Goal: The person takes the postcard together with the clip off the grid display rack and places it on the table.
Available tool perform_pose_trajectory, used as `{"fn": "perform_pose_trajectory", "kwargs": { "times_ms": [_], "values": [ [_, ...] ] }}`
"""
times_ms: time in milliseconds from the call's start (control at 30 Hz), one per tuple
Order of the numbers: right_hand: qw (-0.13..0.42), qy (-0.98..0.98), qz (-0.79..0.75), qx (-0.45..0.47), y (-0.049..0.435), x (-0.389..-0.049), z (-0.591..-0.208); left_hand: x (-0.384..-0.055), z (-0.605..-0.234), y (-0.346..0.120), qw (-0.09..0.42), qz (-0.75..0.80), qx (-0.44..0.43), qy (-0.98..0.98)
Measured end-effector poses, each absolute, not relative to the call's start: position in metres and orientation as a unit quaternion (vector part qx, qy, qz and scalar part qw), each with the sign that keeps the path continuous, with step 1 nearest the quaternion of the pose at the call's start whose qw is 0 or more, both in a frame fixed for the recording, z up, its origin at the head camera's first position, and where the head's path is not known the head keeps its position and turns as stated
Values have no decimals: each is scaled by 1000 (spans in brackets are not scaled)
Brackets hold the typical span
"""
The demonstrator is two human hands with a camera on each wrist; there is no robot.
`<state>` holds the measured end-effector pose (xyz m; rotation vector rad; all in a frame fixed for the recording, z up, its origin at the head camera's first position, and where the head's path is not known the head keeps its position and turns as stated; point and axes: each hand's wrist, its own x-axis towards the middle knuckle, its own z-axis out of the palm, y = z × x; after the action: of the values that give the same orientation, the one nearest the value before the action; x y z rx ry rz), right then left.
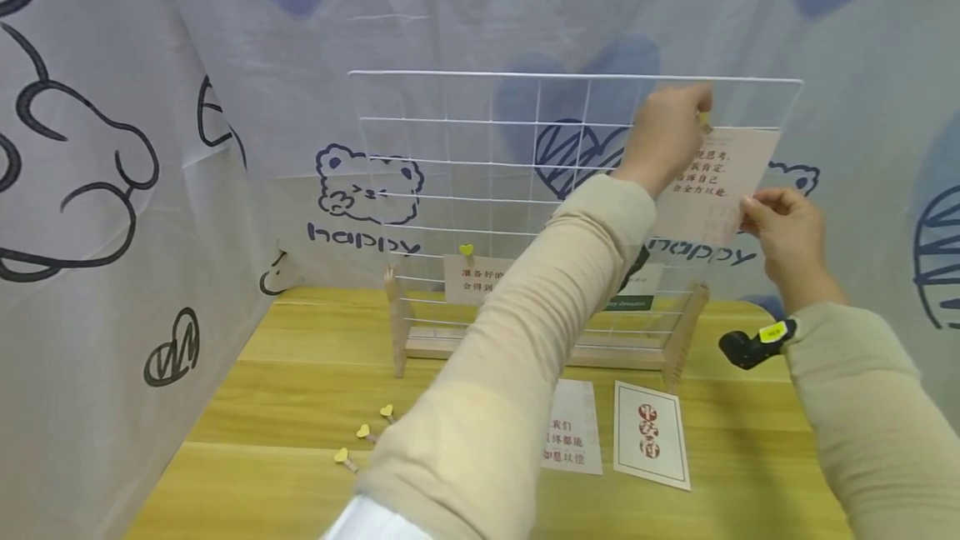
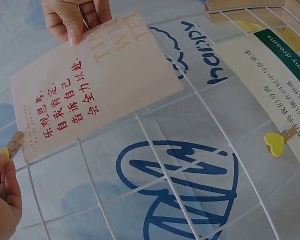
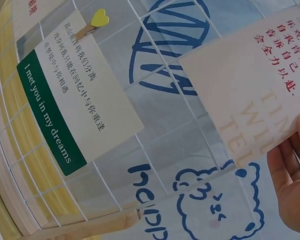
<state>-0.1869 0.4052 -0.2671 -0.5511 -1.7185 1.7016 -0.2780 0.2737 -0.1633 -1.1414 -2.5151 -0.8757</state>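
My left hand pinches a small wooden clip with a yellow heart at the upper edge of a pale card with red writing. That card lies against the upper right of a white wire grid. Lower down, my right hand holds the card's edge between thumb and fingers, plain also in the right wrist view. On the grid, a green-banded card hangs from another yellow heart clip. My left forearm hides part of the lower grid in the head view.
A wooden base holds the grid upright on the yellow wood table. Another clipped card hangs low on the left. Two cards, one bordered, lie in front, with three heart clips to their left. Printed cloth hangs behind.
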Motion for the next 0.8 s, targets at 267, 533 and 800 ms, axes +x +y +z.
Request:
{"fn": "perform_pose_trajectory", "kwargs": {
  "times_ms": [267,533,800],
  "values": [
    [324,-647,659,-203,407,-184,-267,-287,-169,268,121,-347,-400,-839],
    [327,-646,661,-197,407,-186,-270,-294,-176,257,120,-349,-422,-828],
    [313,-682,623,-220,403,-188,-274,-295,-180,244,119,-351,-421,-828]
  ]
}}
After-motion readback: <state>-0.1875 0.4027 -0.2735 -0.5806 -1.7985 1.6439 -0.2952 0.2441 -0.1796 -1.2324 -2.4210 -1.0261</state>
